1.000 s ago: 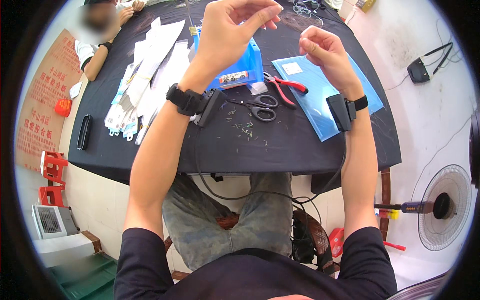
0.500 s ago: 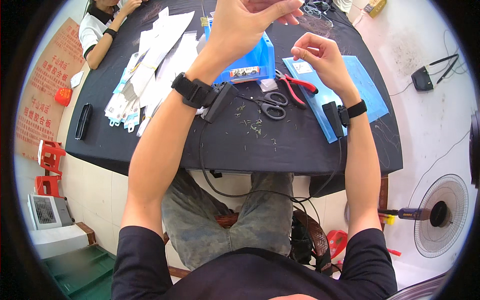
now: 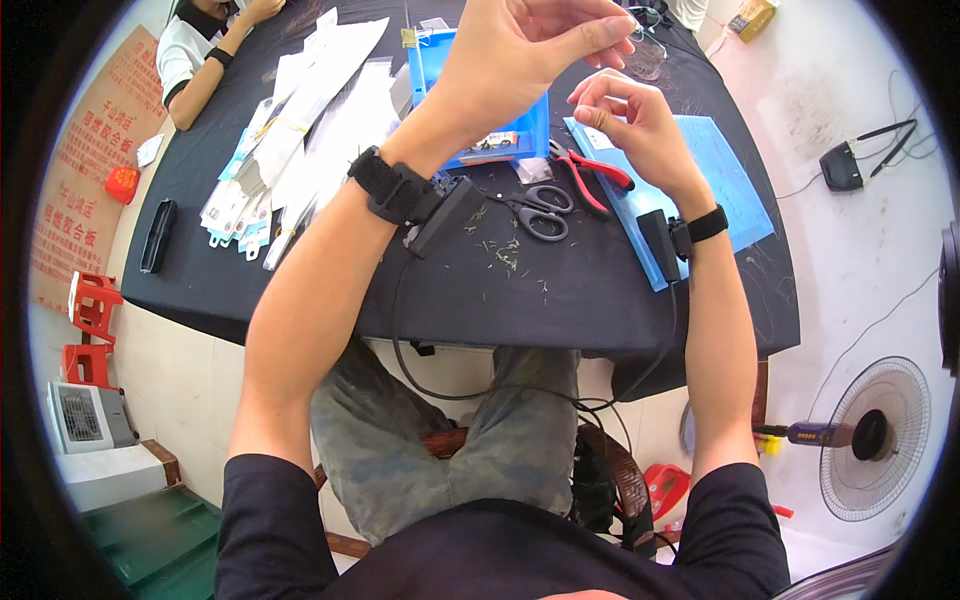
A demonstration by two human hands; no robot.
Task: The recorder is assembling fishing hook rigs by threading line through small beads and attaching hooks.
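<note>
My left hand (image 3: 535,62) is raised over the blue plastic bin (image 3: 541,128), its thumb and fingertips pressed together. Just below and to the right, my right hand (image 3: 640,125) is held above the blue folder (image 3: 730,175), fingers curled in toward the thumb. Whatever either pinch holds is too fine or hidden to make out. A small box (image 3: 490,145) with printed sides sits at the bin's near end. Between the hands and me, red-handled pliers (image 3: 597,180) lie beside grey-handled scissors (image 3: 545,212) on the black tablecloth (image 3: 420,310).
White paper strips and cards (image 3: 290,150) pile up on the left, near a black case (image 3: 158,236). Short clippings (image 3: 505,258) lie scattered before me. Another person's arm (image 3: 205,85) rests at the far left. Cables run from my wrist straps. A fan (image 3: 875,437) stands at right.
My left hand has shifted right and slightly down, closer to my right hand, uncovering more of the bin. My right hand has edged left, its fingers curling closer together.
</note>
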